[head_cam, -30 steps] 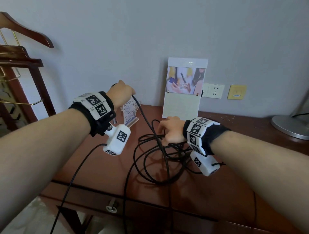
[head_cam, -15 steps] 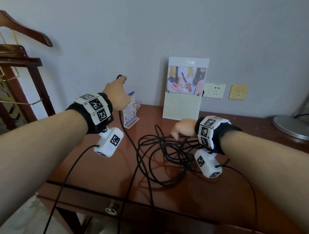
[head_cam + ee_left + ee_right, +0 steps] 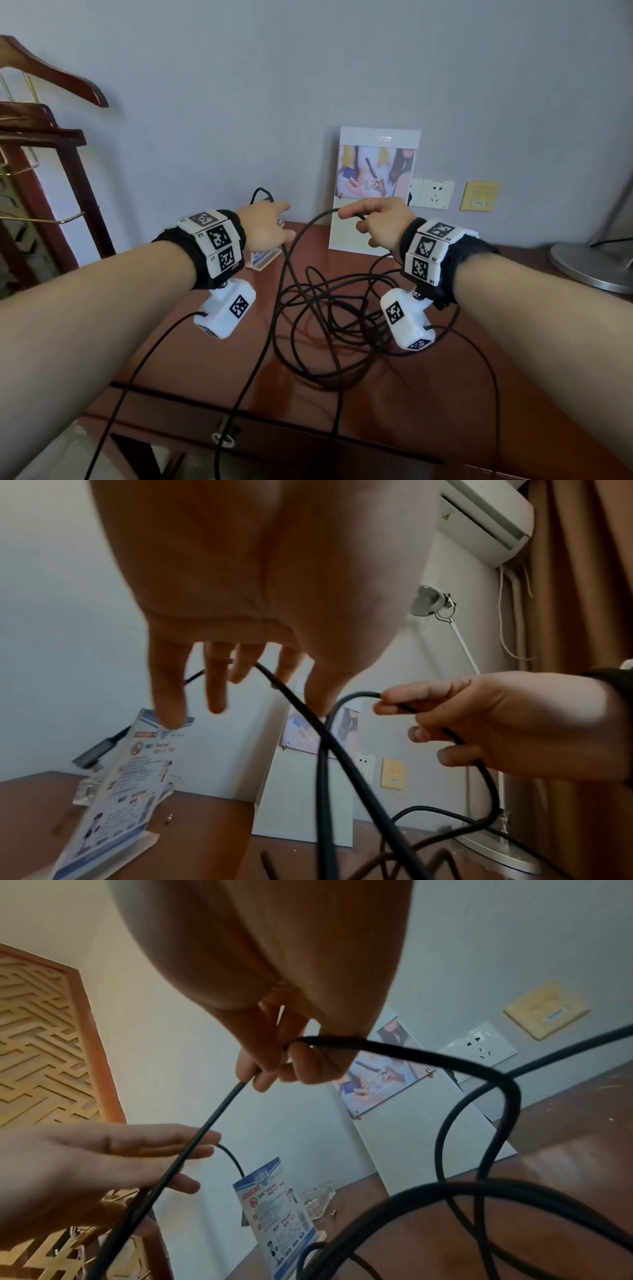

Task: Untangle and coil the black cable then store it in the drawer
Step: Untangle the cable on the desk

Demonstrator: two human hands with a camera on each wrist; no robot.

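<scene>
While half-hidden behind the left hand (image 3: 265, 224), black cable (image 3: 308, 308) pinched by right hand (image 3: 378, 222), left fingers (image 3: 215, 685) slack.

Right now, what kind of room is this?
Probably a hotel guest room: a wooden valet stand with hanger, a leaflet stand on the writing desk, and a wall air conditioner.

Grey wall (image 3: 308, 68) behind brown wooden desk (image 3: 428, 394), sockets (image 3: 433, 193).
</scene>
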